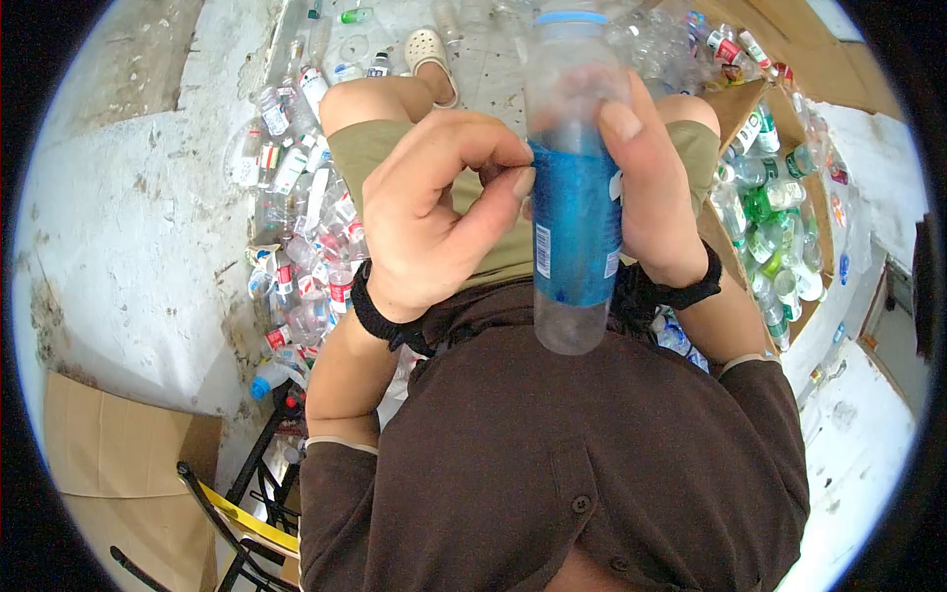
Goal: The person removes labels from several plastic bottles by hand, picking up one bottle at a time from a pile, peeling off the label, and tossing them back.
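Note:
A clear plastic bottle [572, 331] with a blue label [577, 217] and a light blue ring at its top end stands nearly upright in front of my lap. My right hand [656, 197] is wrapped round it from the right, the thumb pressed on its side near the label's top edge. On the other side, my left hand [444, 197] is closed, thumb and index finger pinched together at the label's upper left edge. What lies between those fingertips is mostly hidden. The far side of the bottle and most of my right fingers are out of sight or blurred through the plastic.
Many plastic bottles [296, 247] lie heaped along my left side. At the right, a cardboard box [824, 237] holds green and clear bottles. A folded chair frame [247, 518] and cardboard [128, 474] are at lower left. My shoe [426, 54] rests on the floor.

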A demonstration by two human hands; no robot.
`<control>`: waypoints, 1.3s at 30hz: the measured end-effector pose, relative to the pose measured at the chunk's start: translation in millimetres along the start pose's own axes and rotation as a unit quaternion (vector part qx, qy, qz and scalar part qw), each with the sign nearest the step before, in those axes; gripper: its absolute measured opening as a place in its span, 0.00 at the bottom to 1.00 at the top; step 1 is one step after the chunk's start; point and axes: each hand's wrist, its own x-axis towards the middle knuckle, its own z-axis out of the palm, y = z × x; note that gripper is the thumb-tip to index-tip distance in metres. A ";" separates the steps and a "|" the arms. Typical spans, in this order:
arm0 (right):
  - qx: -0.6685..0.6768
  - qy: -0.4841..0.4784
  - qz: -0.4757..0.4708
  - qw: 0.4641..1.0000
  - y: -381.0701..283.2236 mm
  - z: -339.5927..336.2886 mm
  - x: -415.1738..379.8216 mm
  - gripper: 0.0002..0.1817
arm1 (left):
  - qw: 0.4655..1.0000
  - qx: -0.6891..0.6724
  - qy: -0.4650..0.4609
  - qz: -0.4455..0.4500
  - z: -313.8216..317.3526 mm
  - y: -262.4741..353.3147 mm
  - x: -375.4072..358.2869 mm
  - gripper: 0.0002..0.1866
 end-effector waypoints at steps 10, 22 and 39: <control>-0.079 0.017 -0.125 0.989 8.3 -1.9 2.6 0.22 | 0.983 -0.115 -0.007 -0.144 7.6 14.1 -2.2 0.17; -0.154 0.021 -0.158 0.975 10.7 2.4 -1.2 0.28 | 0.966 -0.159 0.020 -0.201 12.1 22.0 -3.0 0.16; -0.149 0.035 -0.156 0.976 16.4 4.7 -4.6 0.29 | 0.946 -0.188 -0.028 -0.262 8.4 17.1 -3.1 0.12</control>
